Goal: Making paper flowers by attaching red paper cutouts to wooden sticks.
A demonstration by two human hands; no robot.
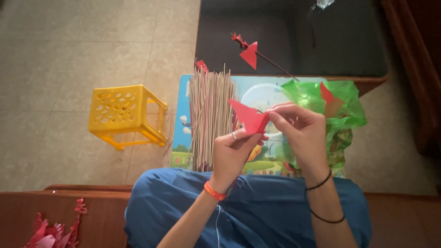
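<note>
Left hand [234, 151] and right hand [294, 126] pinching red paper triangle [248, 117], stick bundle [209, 119] just beside, table edge

A red paper triangle [248, 118] is held up in the middle of the scene, above the near edge of the low table. It is flat, bright red, with one sharp tip pointing up and to the left and its wider end to the right. A thin stick [260, 111] shows as a short dark line at its upper right edge; how far the stick runs behind the paper cannot be told.
</note>
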